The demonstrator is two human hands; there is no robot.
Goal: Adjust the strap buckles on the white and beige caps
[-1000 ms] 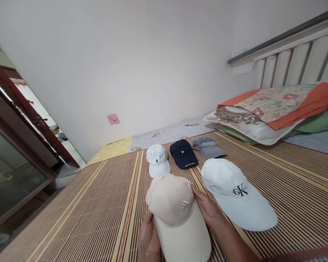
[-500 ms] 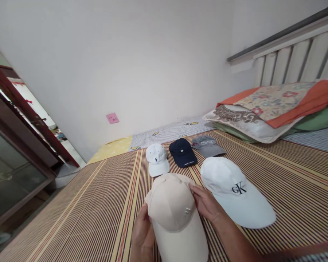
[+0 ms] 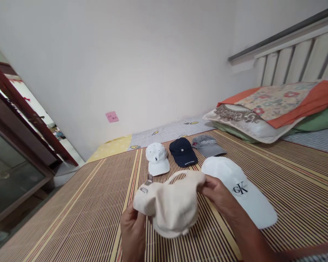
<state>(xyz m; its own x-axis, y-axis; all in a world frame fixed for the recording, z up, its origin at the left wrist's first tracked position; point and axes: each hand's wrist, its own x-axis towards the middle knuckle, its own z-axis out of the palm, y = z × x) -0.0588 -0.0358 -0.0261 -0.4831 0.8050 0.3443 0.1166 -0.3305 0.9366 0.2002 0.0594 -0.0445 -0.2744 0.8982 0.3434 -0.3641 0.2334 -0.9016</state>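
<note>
Both hands hold a beige baseball cap (image 3: 176,205) just over the striped mat, its back strap opening and metal buckle turned upward. My left hand (image 3: 133,227) pinches the left edge below the buckle. On the other side, the fingers of my right hand (image 3: 214,191) are closed on the cap's right edge. To the right lies a large white cap (image 3: 239,189) with a black CK logo, partly behind my right forearm. Beyond the beige cap sit a small white cap (image 3: 157,158), a navy cap (image 3: 183,152) and a grey cap (image 3: 207,145) in a row.
The striped mat (image 3: 79,214) covers the bed. Pillows with a floral cover (image 3: 281,100) are piled at the right, below a slatted headboard (image 3: 295,60). A pink note (image 3: 112,116) is stuck on the white wall. A glass-fronted cabinet (image 3: 13,174) stands at the left.
The beige cap has been turned in my hands: its brim pointed toward me before, and now the strap and buckle show on top. The other caps lie where they were.
</note>
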